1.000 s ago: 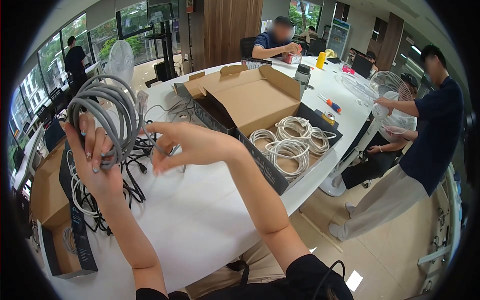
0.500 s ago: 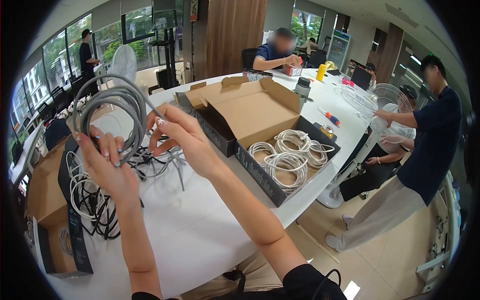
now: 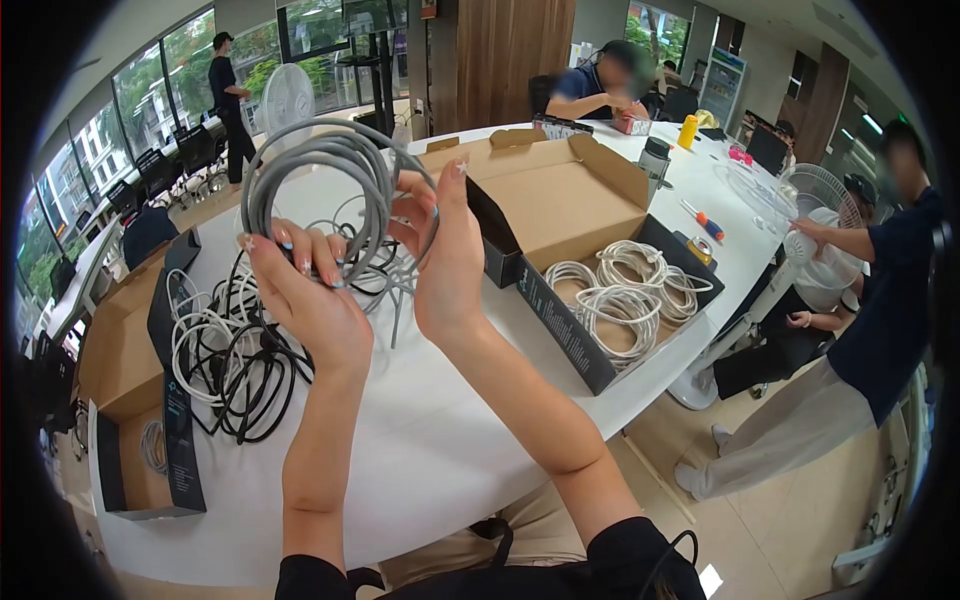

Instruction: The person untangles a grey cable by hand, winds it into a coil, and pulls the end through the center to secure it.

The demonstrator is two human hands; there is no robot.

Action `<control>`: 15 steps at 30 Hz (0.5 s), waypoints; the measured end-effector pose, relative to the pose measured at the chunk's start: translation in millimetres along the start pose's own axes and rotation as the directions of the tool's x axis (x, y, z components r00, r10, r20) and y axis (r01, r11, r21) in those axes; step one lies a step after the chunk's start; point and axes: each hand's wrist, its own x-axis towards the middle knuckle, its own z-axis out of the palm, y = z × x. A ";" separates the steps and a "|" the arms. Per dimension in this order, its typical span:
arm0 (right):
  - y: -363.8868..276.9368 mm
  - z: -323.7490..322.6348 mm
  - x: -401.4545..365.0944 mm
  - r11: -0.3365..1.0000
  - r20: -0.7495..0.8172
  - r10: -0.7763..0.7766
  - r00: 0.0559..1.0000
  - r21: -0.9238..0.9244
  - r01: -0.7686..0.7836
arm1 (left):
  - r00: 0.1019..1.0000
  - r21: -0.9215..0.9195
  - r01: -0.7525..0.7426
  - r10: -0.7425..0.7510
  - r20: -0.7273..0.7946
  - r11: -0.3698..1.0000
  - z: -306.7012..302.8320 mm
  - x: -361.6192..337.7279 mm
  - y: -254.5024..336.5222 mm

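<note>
A coiled grey cable (image 3: 375, 190) is held up over the white table between both hands. My left hand (image 3: 310, 290) has its fingers wrapped round the lower left of the coil. On the coil's right side is my right hand (image 3: 440, 250), its fingers curled inward round the loops. A short grey cable end hangs below the coil. Under and beside my left hand lies a tangle of white cables (image 3: 200, 345) and black cables (image 3: 262, 400).
An open box (image 3: 570, 345) holds several coiled white cables (image 3: 620, 320). At left, another open box (image 3: 185, 460) contains a grey coil. A screwdriver (image 3: 708, 225), a bottle (image 3: 653, 160) and a tape roll (image 3: 700, 250) stand or lie beyond. People are around the table.
My right hand has turned upright and closed in on the coil's right side. The coil and both hands appear further right, and the whole view has shifted.
</note>
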 end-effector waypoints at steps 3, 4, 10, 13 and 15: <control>5.0 2.8 0.7 0.998 -0.080 -0.023 0.997 0.053 0.027 | 0.999 0.028 -0.051 0.051 0.003 0.998 -7.4 10.6 0.4; 6.5 1.1 3.9 0.998 -0.102 -0.054 0.993 0.033 0.057 | 0.997 0.043 -0.072 0.072 0.003 0.996 -9.2 13.3 1.1; -8.0 -22.6 22.5 0.987 0.294 -0.014 0.956 -0.150 0.061 | 0.983 -0.178 0.105 -0.076 0.165 0.978 -8.2 15.9 27.9; -15.9 -25.0 22.3 0.973 0.504 0.182 0.844 -0.219 -0.080 | 0.956 -0.298 0.228 -0.155 0.250 0.927 -12.6 21.7 37.6; -20.3 -25.7 23.6 0.967 0.458 0.209 0.864 -0.226 -0.115 | 0.927 -0.245 0.248 -0.157 0.341 0.937 -17.0 29.4 39.0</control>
